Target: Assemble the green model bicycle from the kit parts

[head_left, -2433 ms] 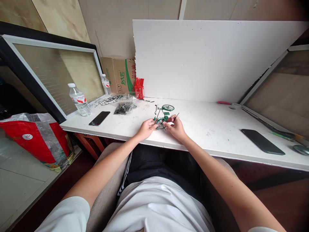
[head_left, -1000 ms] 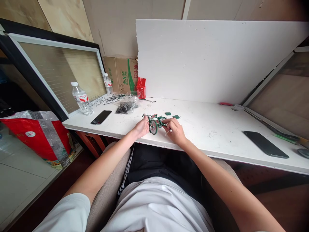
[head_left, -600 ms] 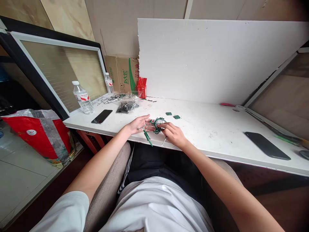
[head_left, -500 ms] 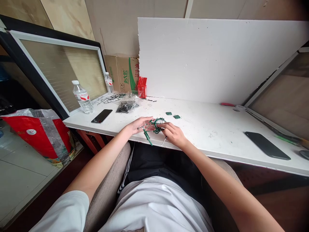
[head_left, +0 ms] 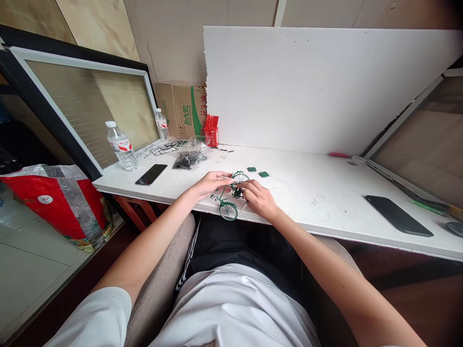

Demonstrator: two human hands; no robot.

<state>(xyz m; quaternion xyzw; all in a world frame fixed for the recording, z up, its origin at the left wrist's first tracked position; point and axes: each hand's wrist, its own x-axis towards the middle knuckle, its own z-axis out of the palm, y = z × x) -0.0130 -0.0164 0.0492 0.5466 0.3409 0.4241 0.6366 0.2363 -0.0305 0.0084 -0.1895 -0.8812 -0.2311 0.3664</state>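
A small green model bicycle [head_left: 227,211] is held over the front edge of the white table, its front wheel tilted toward me and its rear wheel away. My left hand [head_left: 210,184] grips the bicycle around its rear and middle, thumb and fingers closed. My right hand [head_left: 259,198] is closed too, its fingertips at the bicycle's middle by the rear wheel. From under that hand sticks a thin metal rod [head_left: 244,207], perhaps a tool; its other end is hidden in the fingers. Two small green flat pieces [head_left: 264,174] lie beyond my hands.
On the white table [head_left: 307,188] are a phone [head_left: 151,174], a clear bag of dark parts [head_left: 188,159], black part frames [head_left: 168,147], water bottles [head_left: 123,149] and a small red box [head_left: 211,130]. Another dark phone-like slab [head_left: 398,215] lies right. A white board [head_left: 307,86] stands behind.
The bicycle has been turned in my hands, so its front wheel now shows side-on as a round. My left fingers have shifted over its rear part. The view has moved slightly.
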